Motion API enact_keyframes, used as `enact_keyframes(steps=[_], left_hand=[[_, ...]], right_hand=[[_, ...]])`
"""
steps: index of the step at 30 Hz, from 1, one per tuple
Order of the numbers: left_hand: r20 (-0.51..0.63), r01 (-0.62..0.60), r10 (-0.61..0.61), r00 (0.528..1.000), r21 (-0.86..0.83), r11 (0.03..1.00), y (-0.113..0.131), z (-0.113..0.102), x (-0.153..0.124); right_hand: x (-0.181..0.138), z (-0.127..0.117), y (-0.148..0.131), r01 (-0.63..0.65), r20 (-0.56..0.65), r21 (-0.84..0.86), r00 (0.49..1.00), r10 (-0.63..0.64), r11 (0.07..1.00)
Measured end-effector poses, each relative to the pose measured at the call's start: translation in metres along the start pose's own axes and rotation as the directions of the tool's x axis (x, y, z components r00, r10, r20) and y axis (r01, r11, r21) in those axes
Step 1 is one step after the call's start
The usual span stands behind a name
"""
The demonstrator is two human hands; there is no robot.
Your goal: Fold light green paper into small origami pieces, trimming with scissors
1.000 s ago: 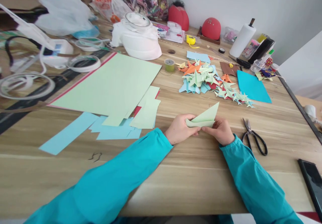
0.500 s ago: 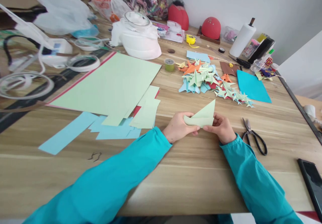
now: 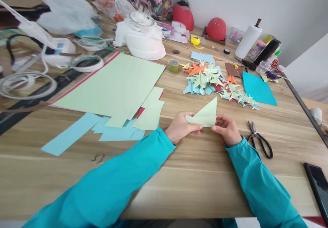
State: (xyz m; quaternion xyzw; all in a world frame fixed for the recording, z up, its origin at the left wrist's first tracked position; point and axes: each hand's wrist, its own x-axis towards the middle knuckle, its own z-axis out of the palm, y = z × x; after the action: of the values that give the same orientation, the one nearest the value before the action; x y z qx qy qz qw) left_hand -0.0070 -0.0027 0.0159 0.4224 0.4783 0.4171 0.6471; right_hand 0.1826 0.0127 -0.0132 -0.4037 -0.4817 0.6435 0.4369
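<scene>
A pale green sheet of paper [image 3: 205, 116], folded so that a pointed flap stands up at its right end, is held above the table. My left hand [image 3: 182, 127] grips its left end, thumb along the lower front edge and fingers mostly hidden behind. At the lower right corner, my right hand [image 3: 228, 129] has its thumb and curled fingers closed around the paper's edge. Black-handled scissors [image 3: 259, 139] lie to the right of that hand. Beyond the paper is a pile of folded paper stars [image 3: 202, 77] in green, blue, orange and red.
Large green sheets [image 3: 115, 88] and blue paper strips [image 3: 70, 134] lie at left. Near them are tape rolls [image 3: 85, 64] and a power strip [image 3: 60, 52]. A turquoise sheet [image 3: 258, 88] sits behind, and a phone [image 3: 316, 183] rests at the right edge.
The folded paper has shifted slightly left and up. My right thumb has slid off its front face to the lower right corner, while my left hand keeps its grip.
</scene>
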Motion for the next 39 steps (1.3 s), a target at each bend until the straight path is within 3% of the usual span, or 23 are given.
enact_keyframes(steps=[4, 11, 19, 25, 39], left_hand=[[0.06, -0.002, -0.003, 0.998, 0.08, 0.997, -0.001, 0.002, -0.001], [0.125, -0.094, 0.069, 0.99, 0.209, 0.973, -0.007, 0.002, 0.002], [0.152, -0.028, 0.008, 0.988, 0.131, 0.991, -0.005, 0.002, 0.002], [0.108, 0.033, -0.039, 0.993, 0.055, 0.998, 0.0, 0.003, 0.0], [0.1, -0.011, 0.022, 0.995, -0.116, 0.993, -0.006, -0.003, 0.006]], right_hand=[[-0.003, 0.01, 0.0, 0.022, 0.083, -0.075, 0.996, -0.015, 0.997], [-0.005, 0.015, -0.002, 0.049, 0.107, -0.125, 0.994, -0.035, 0.991], [-0.006, 0.017, -0.005, 0.012, 0.079, -0.107, 0.997, -0.004, 0.994], [-0.004, 0.014, -0.007, -0.011, 0.034, -0.102, 0.999, 0.014, 0.995], [-0.001, 0.002, -0.004, 0.016, 0.01, -0.037, 1.0, -0.016, 0.999]])
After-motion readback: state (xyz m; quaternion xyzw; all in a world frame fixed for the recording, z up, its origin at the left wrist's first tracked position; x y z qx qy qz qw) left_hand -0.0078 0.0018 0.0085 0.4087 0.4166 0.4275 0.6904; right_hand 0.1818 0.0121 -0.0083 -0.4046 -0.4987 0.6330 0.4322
